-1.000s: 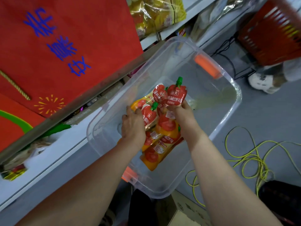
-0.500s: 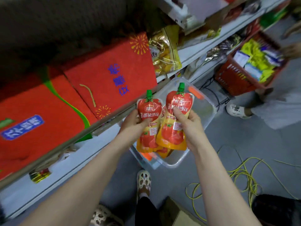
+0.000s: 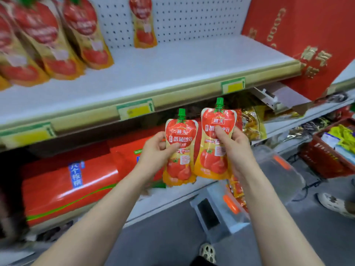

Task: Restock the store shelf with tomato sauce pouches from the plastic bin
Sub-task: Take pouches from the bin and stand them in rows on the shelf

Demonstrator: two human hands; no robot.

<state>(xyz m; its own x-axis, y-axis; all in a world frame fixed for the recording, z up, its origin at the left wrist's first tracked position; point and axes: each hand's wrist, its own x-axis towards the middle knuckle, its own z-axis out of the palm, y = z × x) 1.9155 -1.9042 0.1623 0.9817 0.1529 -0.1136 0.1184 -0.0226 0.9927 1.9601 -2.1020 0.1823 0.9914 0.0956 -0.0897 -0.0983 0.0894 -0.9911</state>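
Note:
My left hand (image 3: pixel 155 150) grips one red-and-yellow tomato sauce pouch (image 3: pixel 180 162) with a green cap, held upright. My right hand (image 3: pixel 235 148) grips a second pouch (image 3: pixel 215 162) beside it, slightly higher. Both hang in front of the white shelf (image 3: pixel 172 66), below its front edge. Several matching pouches (image 3: pixel 57 41) stand at the shelf's left, and one pouch (image 3: pixel 143 22) stands at the back by the pegboard. The clear plastic bin (image 3: pixel 278 175) sits on the floor below my right arm, with more pouches (image 3: pixel 237 191) inside.
A large red gift box (image 3: pixel 307 35) stands on the shelf's right end. Red packages (image 3: pixel 67 181) fill the lower shelf. A red basket (image 3: pixel 330 152) of goods sits on the floor at right, next to another person's shoe (image 3: pixel 334 204).
Both hands have lifted the two pouches out of the bin up to shelf height. My view has swung up from the bin to the shelf.

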